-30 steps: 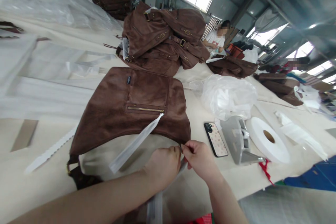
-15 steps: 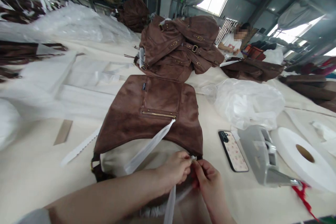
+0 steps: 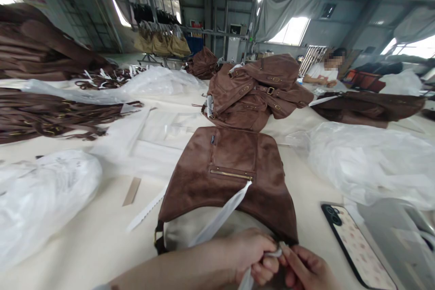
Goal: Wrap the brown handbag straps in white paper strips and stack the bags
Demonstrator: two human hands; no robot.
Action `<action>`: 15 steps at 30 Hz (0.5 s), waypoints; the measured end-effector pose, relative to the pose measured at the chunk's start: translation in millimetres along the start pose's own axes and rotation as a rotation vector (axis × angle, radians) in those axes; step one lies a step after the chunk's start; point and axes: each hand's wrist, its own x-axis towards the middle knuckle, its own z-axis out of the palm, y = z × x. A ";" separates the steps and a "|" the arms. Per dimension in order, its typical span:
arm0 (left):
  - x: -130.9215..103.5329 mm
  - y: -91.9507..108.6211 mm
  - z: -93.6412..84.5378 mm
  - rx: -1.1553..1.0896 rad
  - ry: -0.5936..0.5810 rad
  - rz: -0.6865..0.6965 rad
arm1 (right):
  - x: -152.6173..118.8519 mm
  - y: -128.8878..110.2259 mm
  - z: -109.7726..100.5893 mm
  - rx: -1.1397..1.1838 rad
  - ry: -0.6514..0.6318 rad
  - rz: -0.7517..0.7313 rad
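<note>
A brown leather-look handbag (image 3: 234, 149) lies flat with its curved opening and pale lining towards me. A thin white strip (image 3: 226, 210) runs from the pull of its brass zipper (image 3: 231, 174) down under my left forearm. At the bag's right strap end, my left hand (image 3: 253, 256) is closed in a fist around a white strip, part of which hangs out below the fingers. My right hand (image 3: 307, 267) pinches the twisted end of that strip right beside it. Both hands hide the strap end. The left strap end shows a brass ring (image 3: 156, 237).
Brown bags (image 3: 258, 90) are heaped behind the handbag. A patterned phone (image 3: 356, 247) and a grey tape dispenser (image 3: 401, 231) lie to the right, clear plastic (image 3: 370, 158) behind them. Straps (image 3: 61, 113) and a plastic bundle (image 3: 50, 190) lie left. Another person (image 3: 321, 72) sits farther back.
My view has tilted up and turned left, so the scene sits lower and farther right. Both hands stay at the right strap end, with the left now in a tighter fist.
</note>
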 end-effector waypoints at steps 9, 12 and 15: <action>4.6 -2.7 -1.0 0.071 -0.062 0.124 | -18.6 -34.8 -2.3 -0.104 -0.057 -0.012; 9.4 -1.8 -4.3 0.018 0.059 0.119 | -11.6 -47.1 -18.4 -0.048 0.020 -0.093; 14.6 0.1 -10.1 -0.079 0.161 0.025 | 6.8 -63.6 -37.3 0.000 0.231 -0.234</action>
